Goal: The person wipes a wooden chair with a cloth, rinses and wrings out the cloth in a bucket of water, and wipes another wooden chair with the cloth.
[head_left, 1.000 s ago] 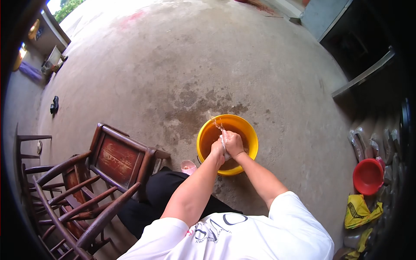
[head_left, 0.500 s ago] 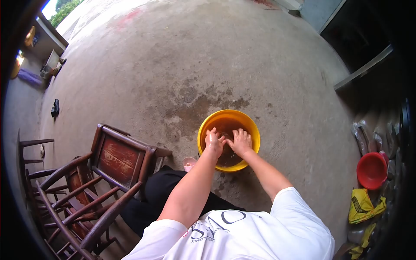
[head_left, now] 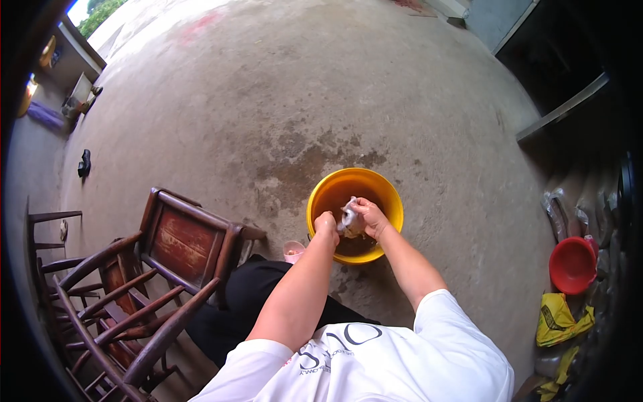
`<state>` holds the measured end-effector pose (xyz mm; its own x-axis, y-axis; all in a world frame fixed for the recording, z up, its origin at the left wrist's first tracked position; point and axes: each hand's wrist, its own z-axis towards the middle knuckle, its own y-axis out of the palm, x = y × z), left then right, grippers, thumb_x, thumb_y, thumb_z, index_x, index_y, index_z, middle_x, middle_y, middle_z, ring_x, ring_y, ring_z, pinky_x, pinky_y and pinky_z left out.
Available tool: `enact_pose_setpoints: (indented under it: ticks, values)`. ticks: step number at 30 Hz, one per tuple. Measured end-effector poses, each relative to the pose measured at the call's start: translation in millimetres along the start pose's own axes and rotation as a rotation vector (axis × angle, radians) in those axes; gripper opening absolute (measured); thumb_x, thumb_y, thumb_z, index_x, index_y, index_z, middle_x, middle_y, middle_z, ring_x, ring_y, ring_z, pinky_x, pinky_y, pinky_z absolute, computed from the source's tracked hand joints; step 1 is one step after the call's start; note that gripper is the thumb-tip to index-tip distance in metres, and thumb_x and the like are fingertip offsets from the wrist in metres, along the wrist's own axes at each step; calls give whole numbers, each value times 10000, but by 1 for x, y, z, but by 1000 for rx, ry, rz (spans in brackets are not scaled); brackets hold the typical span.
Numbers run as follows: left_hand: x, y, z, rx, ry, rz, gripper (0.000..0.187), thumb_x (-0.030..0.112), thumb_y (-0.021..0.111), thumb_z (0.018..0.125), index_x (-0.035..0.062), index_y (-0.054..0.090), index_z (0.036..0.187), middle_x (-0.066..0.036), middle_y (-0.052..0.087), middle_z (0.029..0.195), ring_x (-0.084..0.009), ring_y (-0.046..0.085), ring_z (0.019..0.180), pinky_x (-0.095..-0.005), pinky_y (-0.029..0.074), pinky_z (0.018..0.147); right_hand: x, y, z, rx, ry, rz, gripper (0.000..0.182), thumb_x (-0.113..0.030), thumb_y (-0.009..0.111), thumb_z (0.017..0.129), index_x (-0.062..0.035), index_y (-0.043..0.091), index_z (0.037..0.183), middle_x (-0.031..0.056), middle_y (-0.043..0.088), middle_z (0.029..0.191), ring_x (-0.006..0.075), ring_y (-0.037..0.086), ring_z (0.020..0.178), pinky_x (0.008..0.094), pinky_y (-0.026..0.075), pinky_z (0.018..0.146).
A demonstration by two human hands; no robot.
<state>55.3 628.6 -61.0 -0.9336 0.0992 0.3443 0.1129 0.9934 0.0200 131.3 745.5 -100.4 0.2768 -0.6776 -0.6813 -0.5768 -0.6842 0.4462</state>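
The right hand (head_left: 366,209) is pinching the upper edge of a pale, limp item (head_left: 349,216) between thumb and fingers, its other fingers curling in behind. The left hand (head_left: 327,224) is curling inward at the item's opposite side, at about the same level; its fingertips are not showing clearly, so whether it is gripping the item or only touching it cannot be told. The item is hanging between the two hands, looking wet and partly see-through, over the opening of a yellow bucket (head_left: 341,185). Below both hands, brownish water (head_left: 355,248) is lying in the bucket, and something yellowish is showing just under the item, too small to identify.

Nearer the body than the left hand, and outward from it, a pink cup (head_left: 293,251) is standing just beside the bucket on the concrete floor (head_left: 455,154). Farther to the left of that hand, a dark wooden chair (head_left: 184,238) is standing. Well apart to the right of the right hand, a red basin (head_left: 573,264) is resting near a yellow bag (head_left: 562,321). Beyond the hands, a damp patch (head_left: 295,164) is darkening the floor.
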Motion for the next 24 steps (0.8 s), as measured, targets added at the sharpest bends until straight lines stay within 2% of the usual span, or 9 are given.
enact_pose_setpoints:
  ticks: [4,7,9,10,13,15,18,19,24]
  values:
    - [3,-5,-3,-257,-80,19,492,524,442,868,158,536,1183,-151,551,1150,-364,533,1029,-619,398,776,-36,55,-48,-115,-116,211,142,-173,477,912,-51,529,962,72,609,940,167,587,875,311,467,812]
    - [-9,0,26,-526,-111,-280,415,546,440,867,161,577,939,-72,607,876,-255,582,790,-444,479,668,-44,84,-77,-133,-155,-39,144,-181,500,912,-55,555,873,12,598,860,99,564,767,266,459,733]
    - [-13,0,29,-757,-24,-418,376,496,537,846,150,518,702,-31,551,648,-202,533,581,-327,462,540,-38,95,-85,25,-418,-605,217,-230,517,894,-42,566,797,96,609,740,202,586,661,315,471,646]
    - [-16,9,37,-751,45,-355,380,499,535,846,156,515,684,-23,537,620,-192,521,552,-320,441,509,-41,103,-91,125,-580,-970,251,-250,509,890,-36,566,773,143,611,715,264,599,643,355,479,622]
    - [-12,14,25,-975,9,-452,338,440,491,892,149,542,729,-31,558,672,-184,543,598,-316,444,544,-28,92,-66,276,-864,-1153,258,-243,511,876,-21,571,759,196,578,693,322,596,649,404,466,588]
    - [-3,16,-5,-644,77,-64,307,358,409,937,125,563,810,-38,584,763,-176,562,673,-331,453,597,-27,70,-48,341,-796,-1187,282,-266,498,877,-22,566,753,210,582,709,353,590,669,425,468,601]
    - [1,19,-46,-512,119,3,309,297,341,952,93,568,901,-47,595,848,-181,574,748,-350,457,662,-25,26,-16,499,-622,-1289,330,-298,454,880,-23,569,739,237,597,766,412,579,743,490,456,629]
    - [-12,21,1,-652,120,-5,330,362,376,946,97,567,992,-55,610,932,-196,582,850,-345,455,787,-19,13,-5,527,-574,-1257,331,-300,465,876,-20,571,734,246,589,764,418,570,732,480,458,628]
    - [-2,19,5,-645,206,-219,449,475,434,907,63,550,1043,-55,583,1002,-186,560,920,-348,438,819,4,-30,25,322,-134,-198,322,-321,499,905,-15,585,857,108,641,817,249,624,716,397,497,650]
